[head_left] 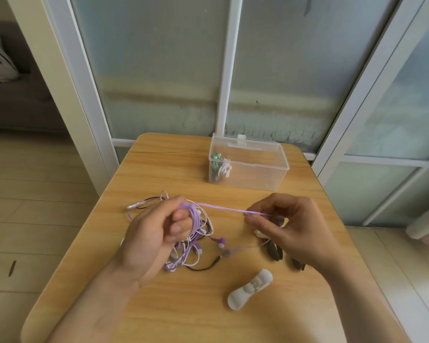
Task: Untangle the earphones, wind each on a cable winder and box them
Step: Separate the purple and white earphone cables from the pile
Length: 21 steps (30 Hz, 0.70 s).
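Earphones (191,241): tangled purple, white and black cords, bunched on wooden table (183,305) under and beside left hand (156,233). Left hand fingers (181,216) curled, gripping the top of the bundle and lifting it partly off the surface. Right hand (290,229) pinching one purple cord (223,208) between thumb and fingertips; cord stretched taut between both hands, above the table. Purple earbud (221,241) lying just right of the bundle. White cable winder (250,289) lying flat near the front, apart from both hands. Dark winders (274,251) partly hidden under right hand. Clear plastic box (258,169) at the far edge, lid open, holding wound green and white earphones (219,167) at its left end. Readable labels or writing: none legible.
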Motion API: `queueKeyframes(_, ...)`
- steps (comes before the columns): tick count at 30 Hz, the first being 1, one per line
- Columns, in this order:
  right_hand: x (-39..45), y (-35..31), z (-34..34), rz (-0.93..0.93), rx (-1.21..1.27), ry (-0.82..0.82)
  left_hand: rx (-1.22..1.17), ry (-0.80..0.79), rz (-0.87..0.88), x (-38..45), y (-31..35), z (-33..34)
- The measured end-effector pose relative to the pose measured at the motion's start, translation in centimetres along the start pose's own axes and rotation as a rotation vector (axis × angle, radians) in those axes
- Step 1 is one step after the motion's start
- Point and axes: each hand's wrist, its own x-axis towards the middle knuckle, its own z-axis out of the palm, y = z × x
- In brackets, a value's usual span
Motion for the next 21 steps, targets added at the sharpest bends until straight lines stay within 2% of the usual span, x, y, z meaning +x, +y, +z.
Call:
queueKeyframes(2, 0.3, 0.8, -0.3, 0.006, -0.106, 0.052, -0.179, 0.055, 0.003, 0.3, 0.6, -0.3)
queueKeyframes(4, 0.7, 1.7, -0.8, 0.034, -0.198, 0.119, -0.259, 0.066, 0.041, 0.4, 1.2, -0.9)
queueKeyframes(8, 1.0, 2.6, -1.9, 0.161, -0.336, 0.151, -0.240, 0.073, 0.084, 0.5, 1.8, -1.8)
queueKeyframes(11, 0.9, 2.2, -2.4, 0.192, -0.098, 0.150, -0.109, 0.078, 0.111, 0.9, 1.4, -2.0)
queueKeyframes(13, 0.9, 1.9, -2.7, 0.175, 0.025, 0.234, 0.043, 0.061, 0.144, 1.0, 0.9, -2.0)
queueKeyframes(16, 1.0, 2.0, -3.2, 0.199, 0.008, 0.429, 0.304, 0.028, 0.189, 0.9, 0.0, -1.8)
queueKeyframes(18, 1.1, 2.4, -3.6, 0.270, -0.015, 0.498, 0.431, 0.003, 0.175, 0.9, -0.5, -1.5)
queueKeyframes(21, 1.2, 2.9, -4.0, 0.387, -0.052, 0.443, 0.587, -0.059, 0.129, 0.8, -1.1, -1.1)
